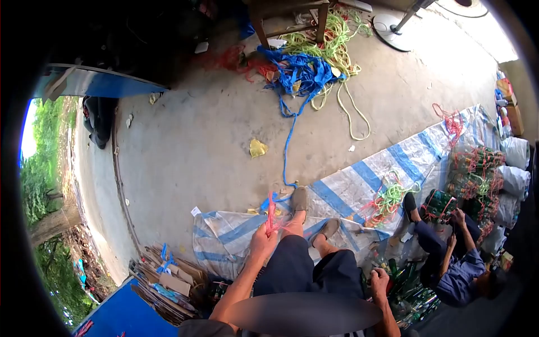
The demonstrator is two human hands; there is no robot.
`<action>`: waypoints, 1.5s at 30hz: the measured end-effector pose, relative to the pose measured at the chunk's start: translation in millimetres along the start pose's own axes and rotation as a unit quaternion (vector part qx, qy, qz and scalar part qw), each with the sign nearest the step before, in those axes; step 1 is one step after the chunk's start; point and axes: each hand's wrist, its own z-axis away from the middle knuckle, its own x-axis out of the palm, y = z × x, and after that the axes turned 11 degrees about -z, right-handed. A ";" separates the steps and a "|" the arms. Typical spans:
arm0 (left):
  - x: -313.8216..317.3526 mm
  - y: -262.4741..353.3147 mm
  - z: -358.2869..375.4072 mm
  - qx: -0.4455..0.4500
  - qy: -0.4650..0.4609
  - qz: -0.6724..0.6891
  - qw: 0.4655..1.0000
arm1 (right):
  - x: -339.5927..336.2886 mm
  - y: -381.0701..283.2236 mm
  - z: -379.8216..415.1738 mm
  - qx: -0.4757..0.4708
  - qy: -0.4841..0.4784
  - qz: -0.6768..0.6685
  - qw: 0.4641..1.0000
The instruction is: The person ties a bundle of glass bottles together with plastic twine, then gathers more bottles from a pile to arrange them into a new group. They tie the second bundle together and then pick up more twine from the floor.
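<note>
Pink plastic twine rises from my left hand, whose fingers are closed round it in front of my knee. Thin strands of it trail to the right across my leg. My right hand is on the other side of my legs, with its fingers curled; what it holds, if anything, cannot be made out. Close to it lie many green glass bottles. Under my feet is a blue-and-white striped tarp.
A blue rope pile and yellow-green rope lie by a wooden stool. A co-worker sits at the right, hands at a bottle bundle. Flattened cardboard is stacked at the lower left.
</note>
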 end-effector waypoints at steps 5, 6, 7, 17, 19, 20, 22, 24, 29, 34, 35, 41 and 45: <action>-42.1 -0.4 -41.0 0.020 -0.008 -0.041 0.999 | 19.9 -77.5 -6.2 -0.070 0.017 0.046 0.996; -51.9 3.1 -50.1 0.027 -0.006 -0.047 0.999 | 26.7 -79.8 -11.5 -0.085 0.020 0.042 0.995; -62.3 11.8 -57.3 0.034 -0.005 -0.054 0.998 | 32.0 -85.0 -12.0 -0.097 0.023 0.038 0.994; -128.6 89.1 -166.0 0.092 0.111 -0.141 0.979 | 23.7 -60.9 -79.6 -0.017 -0.092 0.078 0.993; -145.5 115.0 -186.6 0.102 0.128 -0.152 0.975 | 19.0 -101.7 -101.3 0.015 -0.113 0.054 0.992; -153.2 126.1 -196.6 0.102 0.128 -0.156 0.974 | 15.3 -122.8 -110.2 0.036 -0.131 0.032 0.990; -167.5 147.5 -215.1 0.097 0.153 -0.160 0.970 | 7.6 -162.5 -127.3 0.083 -0.130 0.033 0.988; -177.9 163.5 -242.1 0.106 0.178 -0.163 0.965 | -0.4 -207.0 -143.2 0.099 -0.136 0.057 0.984; -200.6 198.7 -300.7 0.106 0.197 -0.180 0.958 | -20.8 -254.0 -183.5 0.066 -0.094 0.033 0.993; -208.1 219.7 -363.8 0.114 0.180 -0.186 0.959 | -4.4 -286.4 -198.4 0.081 -0.102 0.026 0.991; -211.7 217.2 -378.2 0.110 0.174 -0.188 0.960 | 0.4 -294.8 -197.2 0.057 -0.113 0.040 0.991; -245.5 218.3 -447.3 0.140 0.243 -0.237 0.930 | 37.6 -308.9 -190.4 0.109 -0.106 0.035 0.988; -285.4 220.2 -496.1 0.157 0.232 -0.292 0.915 | 62.7 -322.8 -186.7 0.134 -0.078 0.034 0.987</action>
